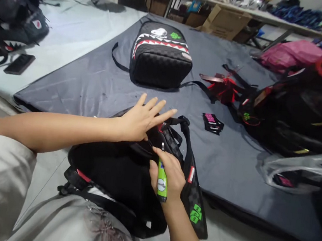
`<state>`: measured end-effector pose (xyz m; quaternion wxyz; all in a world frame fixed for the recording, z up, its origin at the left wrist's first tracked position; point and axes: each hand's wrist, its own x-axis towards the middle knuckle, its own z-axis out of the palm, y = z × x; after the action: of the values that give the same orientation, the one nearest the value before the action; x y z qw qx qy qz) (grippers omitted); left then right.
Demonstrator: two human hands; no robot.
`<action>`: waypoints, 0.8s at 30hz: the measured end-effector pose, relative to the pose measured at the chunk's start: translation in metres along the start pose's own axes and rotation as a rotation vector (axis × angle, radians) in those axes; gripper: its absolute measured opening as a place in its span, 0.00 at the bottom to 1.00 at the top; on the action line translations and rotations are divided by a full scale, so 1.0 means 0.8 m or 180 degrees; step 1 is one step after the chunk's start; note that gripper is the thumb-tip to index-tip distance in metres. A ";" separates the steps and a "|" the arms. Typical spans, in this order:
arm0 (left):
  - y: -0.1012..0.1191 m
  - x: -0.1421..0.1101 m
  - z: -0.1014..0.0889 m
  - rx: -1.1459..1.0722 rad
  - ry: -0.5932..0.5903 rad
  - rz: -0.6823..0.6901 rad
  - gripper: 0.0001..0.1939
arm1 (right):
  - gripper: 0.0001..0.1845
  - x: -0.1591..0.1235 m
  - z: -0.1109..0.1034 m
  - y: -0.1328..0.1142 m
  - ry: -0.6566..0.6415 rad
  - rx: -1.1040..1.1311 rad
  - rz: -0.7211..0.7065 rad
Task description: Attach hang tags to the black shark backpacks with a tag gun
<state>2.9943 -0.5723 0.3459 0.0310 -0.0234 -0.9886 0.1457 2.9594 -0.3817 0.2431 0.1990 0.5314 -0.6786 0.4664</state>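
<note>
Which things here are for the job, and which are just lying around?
For the job, it seems:
- black backpack under the left hand
- green pen-like tool in the right hand

Probably just lying around:
- shark-mouth backpack
- cardboard box
- flat black object, maybe a phone

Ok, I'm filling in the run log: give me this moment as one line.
left hand: fingers spread, over black backpack | right hand: holds slim green object | beyond: shark-mouth backpack on grey tabletop
</note>
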 end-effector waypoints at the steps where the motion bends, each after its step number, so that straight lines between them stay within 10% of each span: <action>1: 0.000 0.000 0.000 -0.0041 -0.0017 -0.0093 0.58 | 0.24 0.000 -0.003 0.000 -0.0054 0.0033 0.0158; 8: 0.000 0.003 0.001 -0.0133 -0.0165 -0.0239 0.55 | 0.17 0.022 -0.023 0.000 0.0134 -0.0072 0.1606; 17: -0.003 0.010 0.001 -0.0151 -0.0169 -0.0213 0.47 | 0.13 0.083 -0.047 0.010 -0.1815 0.0186 0.0636; 24: -0.006 0.012 0.005 -0.0251 -0.0122 -0.0217 0.42 | 0.12 0.088 -0.051 0.015 -0.1824 0.0197 0.0532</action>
<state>2.9842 -0.5771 0.3442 0.0159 0.0118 -0.9942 0.1058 2.9145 -0.3847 0.3118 -0.0561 0.5895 -0.7340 0.3326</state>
